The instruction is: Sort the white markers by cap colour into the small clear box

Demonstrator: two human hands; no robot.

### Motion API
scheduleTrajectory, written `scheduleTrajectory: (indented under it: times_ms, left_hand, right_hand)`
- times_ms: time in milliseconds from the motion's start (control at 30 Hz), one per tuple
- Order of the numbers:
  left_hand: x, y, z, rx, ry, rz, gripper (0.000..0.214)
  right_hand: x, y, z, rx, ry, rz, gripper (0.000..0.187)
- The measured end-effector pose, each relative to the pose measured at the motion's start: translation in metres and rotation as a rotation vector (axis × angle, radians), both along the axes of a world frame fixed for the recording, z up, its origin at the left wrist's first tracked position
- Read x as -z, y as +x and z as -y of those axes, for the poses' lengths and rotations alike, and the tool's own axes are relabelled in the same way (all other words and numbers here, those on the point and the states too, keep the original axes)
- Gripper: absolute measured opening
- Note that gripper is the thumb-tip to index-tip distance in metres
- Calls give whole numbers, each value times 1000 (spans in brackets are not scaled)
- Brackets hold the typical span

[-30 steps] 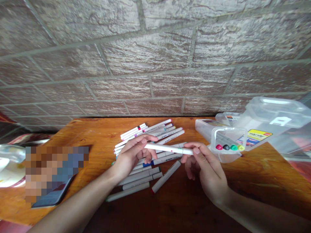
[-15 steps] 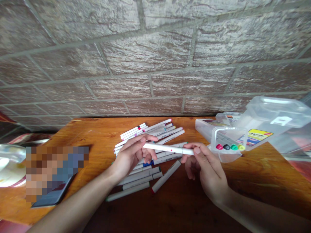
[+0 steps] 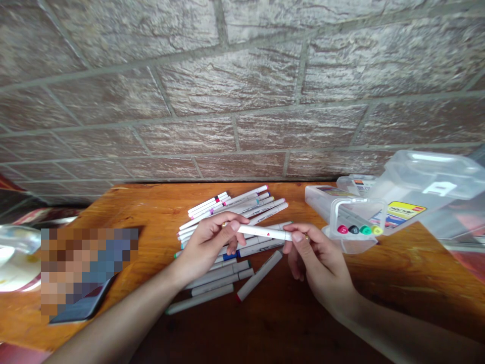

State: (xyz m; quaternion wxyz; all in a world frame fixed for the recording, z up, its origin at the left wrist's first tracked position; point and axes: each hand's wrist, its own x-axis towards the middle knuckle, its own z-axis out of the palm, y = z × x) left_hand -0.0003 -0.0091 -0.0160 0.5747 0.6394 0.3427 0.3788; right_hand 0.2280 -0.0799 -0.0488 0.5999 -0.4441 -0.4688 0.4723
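Marker (image 3: 261,232) pinched at left end by left hand (image 3: 206,245), right end by right hand (image 3: 324,263); box (image 3: 401,184) far right.

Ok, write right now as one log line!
left hand: holds left end of white marker; right hand: holds its right end; loose markers: on wooden table; clear plastic case: coloured marker ends showing

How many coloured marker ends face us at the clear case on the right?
4, in a row at the near end of the clear case, left to right: pinkish-red, black, green, yellow. Others may be hidden behind.
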Motion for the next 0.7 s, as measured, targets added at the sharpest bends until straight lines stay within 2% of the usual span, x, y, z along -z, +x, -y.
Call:
scheduleTrajectory:
  times_ms: [333,700]
  left_hand:
    - [-2,0,1,13,-31,-50,31]
    - [-6,2,2,3,68,-107,18]
  right_hand:
    - [-1,1,-2,-1,-4,16,28]
    - [2,2,-2,-23,-28,66,30]
